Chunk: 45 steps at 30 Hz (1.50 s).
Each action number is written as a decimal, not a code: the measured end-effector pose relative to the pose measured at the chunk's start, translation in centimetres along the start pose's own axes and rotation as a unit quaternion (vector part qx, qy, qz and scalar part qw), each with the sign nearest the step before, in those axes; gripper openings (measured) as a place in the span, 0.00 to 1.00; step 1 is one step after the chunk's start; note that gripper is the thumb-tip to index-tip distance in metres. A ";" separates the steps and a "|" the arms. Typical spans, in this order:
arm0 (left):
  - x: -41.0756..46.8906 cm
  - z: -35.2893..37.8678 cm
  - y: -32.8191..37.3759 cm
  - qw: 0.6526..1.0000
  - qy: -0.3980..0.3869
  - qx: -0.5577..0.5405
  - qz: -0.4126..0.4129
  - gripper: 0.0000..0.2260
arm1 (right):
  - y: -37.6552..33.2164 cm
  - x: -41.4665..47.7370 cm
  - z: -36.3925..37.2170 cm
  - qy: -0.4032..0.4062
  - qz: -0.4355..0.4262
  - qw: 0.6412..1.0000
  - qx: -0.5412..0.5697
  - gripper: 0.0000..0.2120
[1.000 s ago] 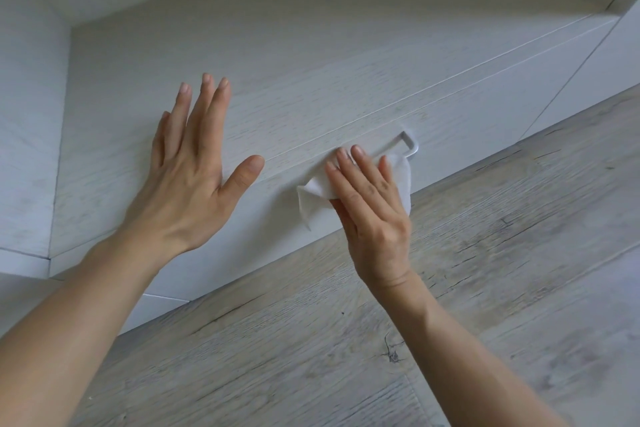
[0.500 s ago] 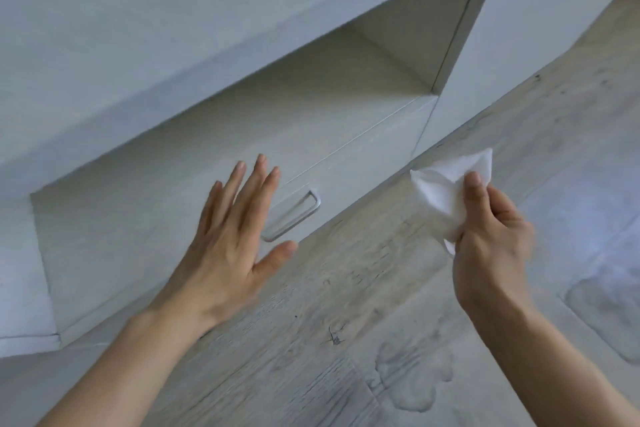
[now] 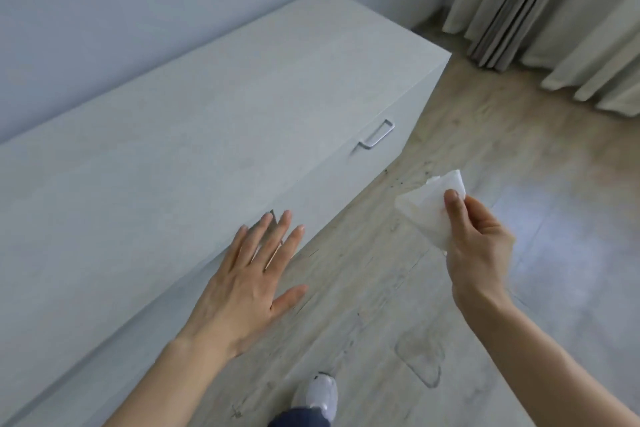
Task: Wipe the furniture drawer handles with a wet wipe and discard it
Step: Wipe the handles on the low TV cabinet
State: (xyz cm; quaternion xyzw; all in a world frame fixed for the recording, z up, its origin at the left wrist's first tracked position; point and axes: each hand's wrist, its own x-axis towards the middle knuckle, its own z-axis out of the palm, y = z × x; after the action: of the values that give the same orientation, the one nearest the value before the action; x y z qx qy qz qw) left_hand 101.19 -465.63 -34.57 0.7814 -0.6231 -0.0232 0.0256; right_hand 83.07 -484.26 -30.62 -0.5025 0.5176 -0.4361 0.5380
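Note:
A low white cabinet (image 3: 214,135) runs along the wall, seen from above. One metal drawer handle (image 3: 376,134) shows on its front near the right end. My left hand (image 3: 251,279) is spread flat with fingers apart, hovering at the cabinet's front edge and holding nothing. My right hand (image 3: 479,243) is out over the floor, away from the cabinet, pinching a crumpled white wet wipe (image 3: 429,206) between thumb and fingers. The wipe touches nothing else.
Pale wood-look floor (image 3: 398,305) spreads to the right, with a wet footprint mark (image 3: 420,359). Beige curtains (image 3: 561,10) hang at the top right. My white shoe (image 3: 317,397) stands at the bottom edge. A pale wall (image 3: 138,10) is behind the cabinet.
My right hand lifted the wipe off the handle and drew back over the floor. The view rose from the drawer front to above the cabinet top. My left hand came off the drawer front.

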 end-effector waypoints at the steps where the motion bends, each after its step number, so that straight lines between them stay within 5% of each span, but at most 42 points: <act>1: 1.3 -0.5 0.2 1.000 0.000 0.004 -0.005 0.28 | -0.8 1.8 0.0 -0.001 -0.007 1.000 -0.009 0.10; 12: 18.4 5.3 1.6 0.995 0.044 0.017 -0.092 0.30 | 4.1 22.1 3.2 -0.023 -0.011 0.997 -0.066 0.11; 17: 23.4 9.4 1.9 0.987 0.073 0.052 -0.133 0.31 | 9.5 27.1 7.7 -0.112 -0.164 0.974 -0.110 0.11; 22: 24.5 12.9 1.7 0.964 0.161 0.112 -0.177 0.33 | 17.8 29.9 10.9 -0.191 -0.468 0.855 -0.121 0.12; 28: 25.8 15.6 0.4 0.917 0.326 0.175 -0.150 0.32 | 23.4 32.9 12.3 -0.175 -0.670 0.719 -0.055 0.16; 34: 26.3 17.0 -1.1 0.902 0.366 0.186 -0.134 0.32 | 23.8 30.8 14.7 -0.138 -0.617 0.768 0.099 0.14; 37: 26.1 16.6 -0.9 0.901 0.360 0.199 -0.138 0.31 | 23.6 32.5 13.9 -0.124 -0.628 0.763 0.088 0.06; 42: 26.1 16.3 -0.2 0.894 0.358 0.221 -0.153 0.30 | 23.9 33.4 13.9 -0.098 -0.618 0.777 0.062 0.08; 45: 26.1 16.4 -0.1 0.890 0.364 0.224 -0.157 0.29 | 24.4 30.3 15.9 -0.126 -0.648 0.747 0.072 0.07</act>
State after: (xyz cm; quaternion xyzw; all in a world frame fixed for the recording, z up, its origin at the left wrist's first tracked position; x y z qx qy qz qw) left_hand 105.96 -491.24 -51.03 0.8080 -0.4276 0.3992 0.0706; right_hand 100.20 -510.04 -59.04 -0.7272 -0.0385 -0.6488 0.2209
